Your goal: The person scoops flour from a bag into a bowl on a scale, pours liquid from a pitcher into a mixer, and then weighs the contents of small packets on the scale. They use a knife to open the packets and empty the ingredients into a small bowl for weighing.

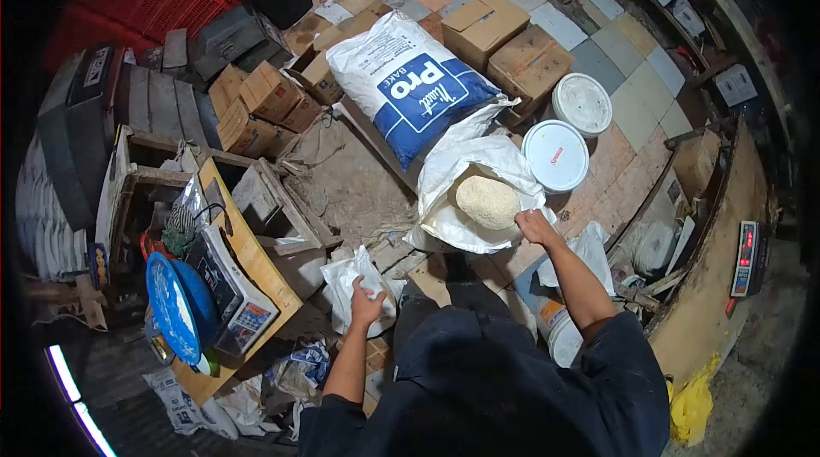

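Observation:
A large white sack stands with its mouth gaping in front of me. Over its opening lies an oval heap of pale, crumbly powder, apparently in a scoop whose sides are hidden. My right hand is closed at the lower right end of this heap, close to the sack's rim. Lower and to the left, my left hand is closed on a whitish plastic bag, which hangs near my leg.
Beyond the sack lies a full blue-and-white bag printed "Pro Bake". Two lidded white buckets and cardboard boxes stand to its right. At left, a wooden table holds a blue basin and a scale. Another display is far right.

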Demonstrator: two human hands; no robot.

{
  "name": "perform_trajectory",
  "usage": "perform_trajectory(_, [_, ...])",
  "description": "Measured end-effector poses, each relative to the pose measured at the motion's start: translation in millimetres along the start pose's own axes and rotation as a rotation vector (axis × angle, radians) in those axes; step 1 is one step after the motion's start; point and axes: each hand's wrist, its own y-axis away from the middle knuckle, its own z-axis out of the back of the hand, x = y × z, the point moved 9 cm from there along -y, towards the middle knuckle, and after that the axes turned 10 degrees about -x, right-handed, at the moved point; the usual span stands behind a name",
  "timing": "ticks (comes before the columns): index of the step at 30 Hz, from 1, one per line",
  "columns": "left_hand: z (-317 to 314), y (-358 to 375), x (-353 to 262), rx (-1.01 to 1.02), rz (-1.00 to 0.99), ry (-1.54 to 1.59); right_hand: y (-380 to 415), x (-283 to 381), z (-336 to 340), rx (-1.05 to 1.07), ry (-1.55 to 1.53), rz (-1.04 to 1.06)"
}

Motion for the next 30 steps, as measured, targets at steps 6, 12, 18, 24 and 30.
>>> perform_trajectory(6, [14.9, -0.6, 35.0, -0.057, 0.114, 0.113, 11.7, 10.9, 33.6, -0.041, -0.016, -0.049])
perform_trajectory(12, [-43.2, -47.1, -53.9, 0.104, 0.144, 0.815, 14.8, 24.5, 81.8, -0.069, -0.092, -0.082])
perform_trajectory(18, [-69.0, -32.3, -192.6, 0.333, 0.363, 1.346, 11.1, 58.8, 133.9, -0.044, -0.077, -0.040])
perform_trajectory(24, [-87.3, -8.2, -237.7, 0.454, 0.449, 1.552, 2.0, 116.2, 184.1, -0.003, -0.093, 0.051])
perform_trajectory(30, [-38.7, -1.1, -224.4, 0.458, 0.404, 1.653, -19.7, 197.9, 219.5, 0.094, 0.009, 0.154])
